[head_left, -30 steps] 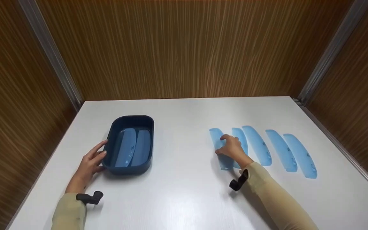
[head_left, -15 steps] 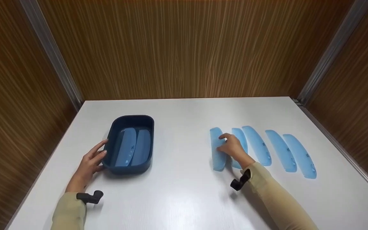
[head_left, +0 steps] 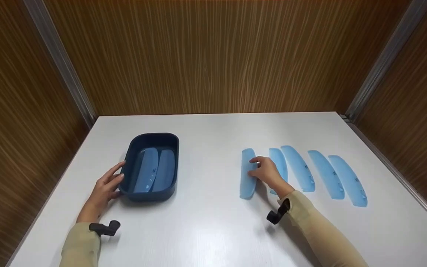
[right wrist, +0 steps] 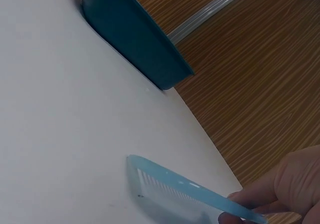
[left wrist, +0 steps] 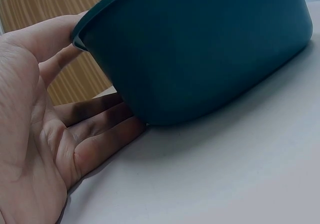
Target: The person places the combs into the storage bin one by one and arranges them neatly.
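Note:
My right hand [head_left: 270, 173] pinches a light blue translucent comb [head_left: 247, 187] by its curved back. In the right wrist view the comb [right wrist: 176, 182] is tilted, its row of teeth facing the white table. At the left stands a dark blue rectangular bin [head_left: 176, 163] with two combs [head_left: 148, 168] lying side by side inside. My left hand [head_left: 101, 192] rests against the bin's left side. In the left wrist view its fairly straight fingers [left wrist: 107, 141] touch the wall of the bin [left wrist: 200, 58] low down, near the table.
Several more light blue combs [head_left: 298, 168] lie apart in a row on the white table [head_left: 206, 222], right of the held one. Wood-grain panels [head_left: 213, 55] enclose the table at the back and sides. Black camera mounts [head_left: 280, 211] sit on both wrists.
My right hand has taken hold of the leftmost comb, turned it more upright in view and shifted it slightly left, away from its neighbour. The left hand and the bin stay put.

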Demonstrator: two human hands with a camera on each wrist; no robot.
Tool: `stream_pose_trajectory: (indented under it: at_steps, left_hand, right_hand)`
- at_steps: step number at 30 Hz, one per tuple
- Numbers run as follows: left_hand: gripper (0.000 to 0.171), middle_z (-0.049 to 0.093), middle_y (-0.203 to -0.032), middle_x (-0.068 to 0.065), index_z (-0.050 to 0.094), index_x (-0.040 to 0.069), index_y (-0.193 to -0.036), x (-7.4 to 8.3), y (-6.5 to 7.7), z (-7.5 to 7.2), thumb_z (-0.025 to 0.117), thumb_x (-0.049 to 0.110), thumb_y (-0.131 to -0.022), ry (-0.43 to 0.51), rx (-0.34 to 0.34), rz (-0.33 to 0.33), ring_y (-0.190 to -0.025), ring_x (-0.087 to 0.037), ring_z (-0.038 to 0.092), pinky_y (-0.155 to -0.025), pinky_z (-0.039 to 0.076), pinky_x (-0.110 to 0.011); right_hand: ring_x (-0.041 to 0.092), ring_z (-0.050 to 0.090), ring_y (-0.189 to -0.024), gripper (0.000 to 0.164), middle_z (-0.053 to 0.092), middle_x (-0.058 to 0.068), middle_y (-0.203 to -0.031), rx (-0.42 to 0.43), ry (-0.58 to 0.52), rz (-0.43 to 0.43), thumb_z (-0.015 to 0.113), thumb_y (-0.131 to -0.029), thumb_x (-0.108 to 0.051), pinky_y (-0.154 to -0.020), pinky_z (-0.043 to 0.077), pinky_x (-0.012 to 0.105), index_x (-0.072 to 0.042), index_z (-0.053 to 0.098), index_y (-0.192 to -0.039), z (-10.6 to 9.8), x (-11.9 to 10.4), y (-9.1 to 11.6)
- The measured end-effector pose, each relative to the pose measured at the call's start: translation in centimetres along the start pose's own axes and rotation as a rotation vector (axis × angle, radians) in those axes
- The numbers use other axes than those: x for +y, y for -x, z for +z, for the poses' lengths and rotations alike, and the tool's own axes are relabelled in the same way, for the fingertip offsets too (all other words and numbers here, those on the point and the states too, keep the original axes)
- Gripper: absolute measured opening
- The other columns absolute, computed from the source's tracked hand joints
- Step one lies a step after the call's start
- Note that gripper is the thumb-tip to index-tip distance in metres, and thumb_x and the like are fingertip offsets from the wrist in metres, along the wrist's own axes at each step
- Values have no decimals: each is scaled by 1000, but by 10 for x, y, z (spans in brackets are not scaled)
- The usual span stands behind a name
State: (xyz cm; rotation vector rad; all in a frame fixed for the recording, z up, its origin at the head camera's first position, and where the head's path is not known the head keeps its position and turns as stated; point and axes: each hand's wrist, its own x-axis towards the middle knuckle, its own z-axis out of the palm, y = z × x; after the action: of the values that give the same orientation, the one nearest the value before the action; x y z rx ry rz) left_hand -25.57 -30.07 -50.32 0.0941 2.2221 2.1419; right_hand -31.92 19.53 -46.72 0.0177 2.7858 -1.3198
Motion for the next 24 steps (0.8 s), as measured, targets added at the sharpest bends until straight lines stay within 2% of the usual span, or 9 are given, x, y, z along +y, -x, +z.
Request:
stream_pose_trajectory:
  at_steps: [3,7,11,16,24]
  left_hand:
    - [56,36,-140,-20,33,22,-145,0,1,0,53,33,-95,-12,2,-1,-130,-34,33,-86,46,-36]
    - [56,37,-140,-19,33,23,-146,1,2,0,53,33,-95,-18,-1,2,-131,-34,32,-91,41,-46]
    - [57,36,-140,-19,33,23,-146,1,2,0,54,35,-94,-27,2,-5,-132,-34,31,-94,37,-50]
    - [56,35,-141,-18,33,25,-145,1,3,0,53,36,-94,-32,9,-8,-131,-34,31,-94,37,-52]
    - [54,34,-143,-17,34,24,-145,-1,1,1,53,34,-95,-19,7,-2,-132,-36,29,-95,34,-56]
  right_hand:
    - [25,54,-83,42,60,20,-98,10,-16,-21,73,-74,-2,-68,48,32,3,62,-114,2,0,1]
    - [24,52,-80,41,58,18,-94,20,-61,-28,73,-72,0,-65,46,29,3,63,-112,5,1,2]
    - [24,51,-81,42,55,20,-98,22,-106,-27,72,-72,0,-61,46,26,3,63,-113,6,-1,3]
    - [22,56,-76,44,51,21,-107,5,-188,-6,73,-75,-1,-59,51,30,1,60,-118,8,-5,5]
    - [21,59,-74,45,51,18,-107,-2,-252,-6,73,-76,-1,-60,53,32,-2,60,-119,11,-14,9]
